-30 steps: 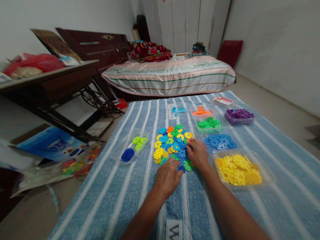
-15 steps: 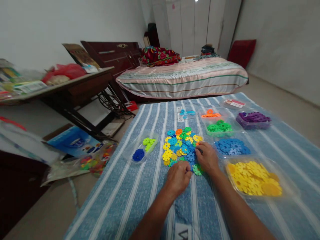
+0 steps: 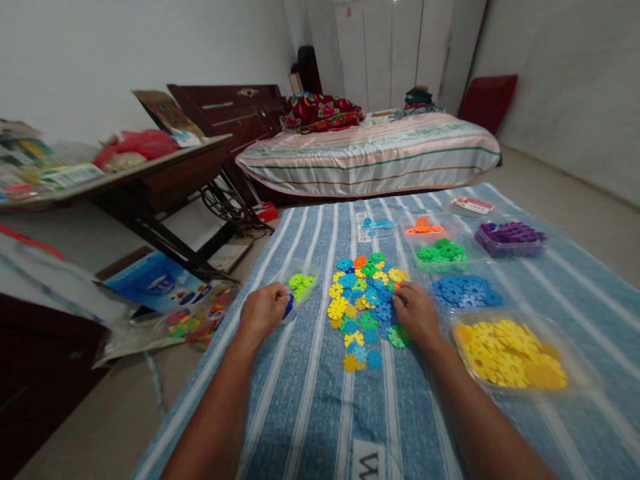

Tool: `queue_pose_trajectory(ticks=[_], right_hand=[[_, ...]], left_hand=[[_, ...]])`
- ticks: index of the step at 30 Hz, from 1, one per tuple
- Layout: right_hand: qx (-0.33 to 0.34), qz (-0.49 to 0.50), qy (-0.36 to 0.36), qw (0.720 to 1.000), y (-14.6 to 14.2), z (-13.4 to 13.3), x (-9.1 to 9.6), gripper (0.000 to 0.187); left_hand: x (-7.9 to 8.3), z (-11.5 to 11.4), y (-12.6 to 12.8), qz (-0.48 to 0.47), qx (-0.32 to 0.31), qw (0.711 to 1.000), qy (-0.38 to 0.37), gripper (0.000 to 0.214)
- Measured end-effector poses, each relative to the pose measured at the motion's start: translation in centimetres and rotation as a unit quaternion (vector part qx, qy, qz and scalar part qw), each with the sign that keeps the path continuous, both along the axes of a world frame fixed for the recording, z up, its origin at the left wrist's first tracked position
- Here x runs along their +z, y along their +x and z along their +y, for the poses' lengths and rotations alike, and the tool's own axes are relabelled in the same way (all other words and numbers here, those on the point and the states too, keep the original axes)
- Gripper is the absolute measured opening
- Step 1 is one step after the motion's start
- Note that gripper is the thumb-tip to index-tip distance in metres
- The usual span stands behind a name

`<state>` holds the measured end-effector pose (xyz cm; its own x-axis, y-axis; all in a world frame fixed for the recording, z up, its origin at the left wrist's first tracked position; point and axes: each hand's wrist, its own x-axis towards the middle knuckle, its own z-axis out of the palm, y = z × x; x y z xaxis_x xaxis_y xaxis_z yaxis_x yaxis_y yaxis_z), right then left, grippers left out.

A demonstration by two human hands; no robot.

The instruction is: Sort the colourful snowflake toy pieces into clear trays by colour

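Note:
My left hand [image 3: 264, 308] is closed above the near-left end of a clear plastic tray [image 3: 311, 297]. Lime green snowflake discs [image 3: 301, 285] lie in that tray, and dark blue discs [image 3: 289, 305] show partly behind my fingers. What those fingers hold is hidden. My right hand [image 3: 416, 312] rests at the right edge of a mixed heap of snowflake discs [image 3: 367, 300] in blue, yellow, green and orange. Its fingers are curled together against the heap, their tips covered. A green disc [image 3: 398, 337] lies just below that hand.
Clear trays of yellow discs [image 3: 510, 353], blue discs [image 3: 466, 291], green discs [image 3: 443, 252], orange discs [image 3: 425, 227] and purple discs [image 3: 513, 235] stand to the right. Light blue pieces [image 3: 377, 225] sit at the back. A striped cloth [image 3: 300, 413] covers the surface.
My left hand has moved left from the front of the heap to the tray with dark blue discs, uncovering several discs. My right hand has stayed near the heap's right edge.

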<state>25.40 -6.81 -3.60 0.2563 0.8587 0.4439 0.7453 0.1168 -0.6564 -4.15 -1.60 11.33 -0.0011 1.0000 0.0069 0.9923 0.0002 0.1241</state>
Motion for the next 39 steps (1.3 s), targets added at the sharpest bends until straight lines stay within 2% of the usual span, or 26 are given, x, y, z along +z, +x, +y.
queue_pose_trajectory(ticks=[3,6,8,12,14,16,22,29,35,39], right_hand=[[-0.001,-0.006,0.002,1.0,0.0,0.0,0.1,0.026],[0.002,-0.006,0.006,1.0,0.1,0.0,0.1,0.025],[0.003,-0.003,0.007,1.0,0.1,0.0,0.0,0.025],[0.001,0.004,0.008,1.0,0.2,0.0,0.0,0.024],[0.001,0.008,0.009,1.0,0.2,0.0,0.0,0.024],[0.001,0.011,0.01,1.0,0.2,0.0,0.0,0.024],[0.0,0.009,0.001,1.0,0.2,-0.1,0.0,0.024],[0.005,0.021,-0.001,1.0,0.3,-0.1,0.2,0.023],[0.006,0.021,-0.002,1.0,0.2,-0.1,0.2,0.023],[0.003,0.017,0.0,1.0,0.0,-0.1,0.4,0.025]], left_hand=[[0.3,0.0,-0.8,0.061,0.027,0.998,0.0,0.016],[0.1,-0.7,-0.4,0.055,0.028,0.997,0.049,0.022],[-0.5,-1.5,0.7,0.003,-0.015,0.999,0.052,0.022],[-2.0,-3.7,4.3,-0.094,-0.152,0.983,-0.03,0.018],[-2.6,-4.9,6.0,-0.101,-0.198,0.971,-0.083,0.017],[-3.2,-6.0,7.3,-0.086,-0.217,0.964,-0.127,0.015],[-4.0,-7.8,8.4,-0.037,-0.209,0.964,-0.157,0.017],[-4.7,-8.6,8.4,-0.069,-0.186,0.966,-0.166,0.02],[-4.9,-8.7,8.5,-0.133,-0.153,0.966,-0.159,0.013],[-5.6,-8.4,8.2,-0.24,-0.14,0.95,-0.145,0.008]])
